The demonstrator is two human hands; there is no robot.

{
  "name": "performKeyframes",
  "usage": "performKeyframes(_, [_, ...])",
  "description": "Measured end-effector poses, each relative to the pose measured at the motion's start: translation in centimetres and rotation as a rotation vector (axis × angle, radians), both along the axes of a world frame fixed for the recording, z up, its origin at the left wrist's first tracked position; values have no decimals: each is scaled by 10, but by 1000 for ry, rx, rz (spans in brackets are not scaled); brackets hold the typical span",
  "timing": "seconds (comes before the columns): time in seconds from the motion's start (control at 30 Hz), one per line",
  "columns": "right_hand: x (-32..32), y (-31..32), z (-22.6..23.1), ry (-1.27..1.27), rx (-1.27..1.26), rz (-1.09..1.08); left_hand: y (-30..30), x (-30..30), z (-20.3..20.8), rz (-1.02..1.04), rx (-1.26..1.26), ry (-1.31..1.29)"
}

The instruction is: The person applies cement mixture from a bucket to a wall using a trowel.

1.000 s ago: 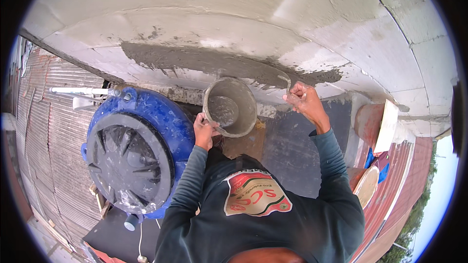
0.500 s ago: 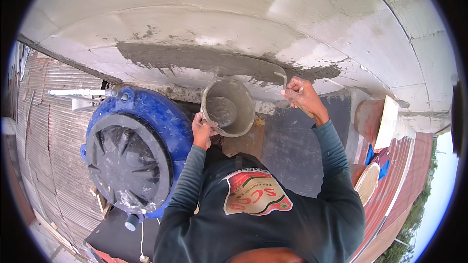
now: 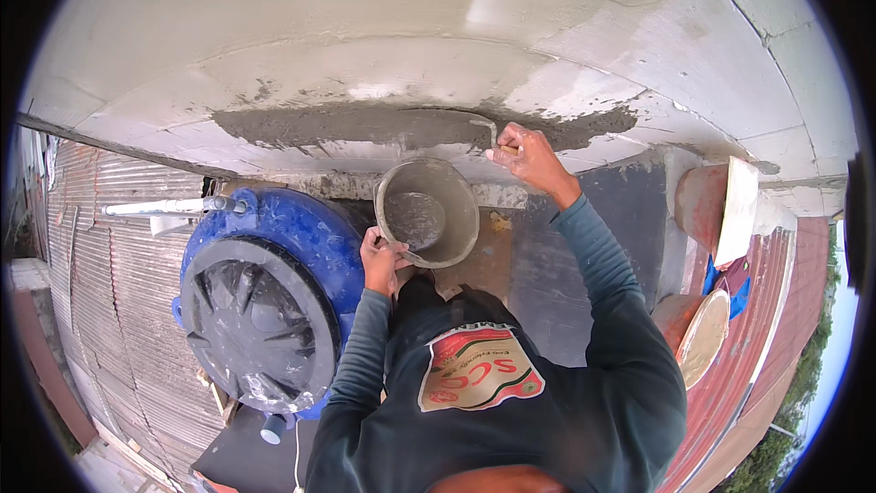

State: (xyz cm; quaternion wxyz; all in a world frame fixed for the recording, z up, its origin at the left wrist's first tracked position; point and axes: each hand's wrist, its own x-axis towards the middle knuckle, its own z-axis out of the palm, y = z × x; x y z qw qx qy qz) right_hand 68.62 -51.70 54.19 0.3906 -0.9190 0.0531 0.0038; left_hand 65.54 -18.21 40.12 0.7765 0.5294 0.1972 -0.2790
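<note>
My left hand (image 3: 382, 261) grips the near-left rim of a grey bucket (image 3: 464, 210), its mouth tipped toward me. A shallow layer of wet grey mortar (image 3: 415, 221) lies in the bottom. In my right hand (image 3: 537, 162) is the wooden handle of a trowel (image 3: 494, 133), fingers wrapped round it. Its bent metal neck points to the wall; the thin blade, seen almost edge-on, lies along a dark band of wet mortar (image 3: 319, 124) low on the pale block wall (image 3: 365, 64). The bucket hangs just below that band, left of the trowel.
A large blue drum (image 3: 292, 210) with a black lid stands close on my left, a white pipe (image 3: 164, 207) beside it. Corrugated sheets (image 3: 128, 283) lie beyond. To the right are a reddish container (image 3: 701, 205) with a white board (image 3: 737, 210) and a mortar-filled bucket (image 3: 707, 338).
My right hand has swept the trowel leftward along the wet mortar band, nearer the bucket. My left hand keeps its hold on the bucket. The whole view has shifted slightly.
</note>
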Motion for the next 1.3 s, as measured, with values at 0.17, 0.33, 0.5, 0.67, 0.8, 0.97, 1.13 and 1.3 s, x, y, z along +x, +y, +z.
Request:
performKeyframes(0.17, [-23,-15,22,45,228,-167,13,-4,0,3,10,39])
performKeyframes(0.33, [-44,-19,39,12,258,-123,16,-8,-9,-3,16,19])
performKeyframes(0.5, [-46,-16,16,59,146,-58,12,-8,-8,-8,10,26])
performKeyframes(0.67, [-21,-11,5,-16,30,-51,11,-5,-8,-38,-21,39])
performKeyframes(0.8, [-32,-25,29,-35,144,-106,14,-6,-8,-42,-17,33])
performKeyframes(0.97, [-38,-13,23,-27,21,52,16,-7,-16,-55,-26,40])
performKeyframes(1.13, [-12,-3,5,-64,40,-5,10,-6,-14,-98,24,23])
performKeyframes(1.3, [-24,-10,37,-77,87,-63,15,-9,-8,-80,6,15])
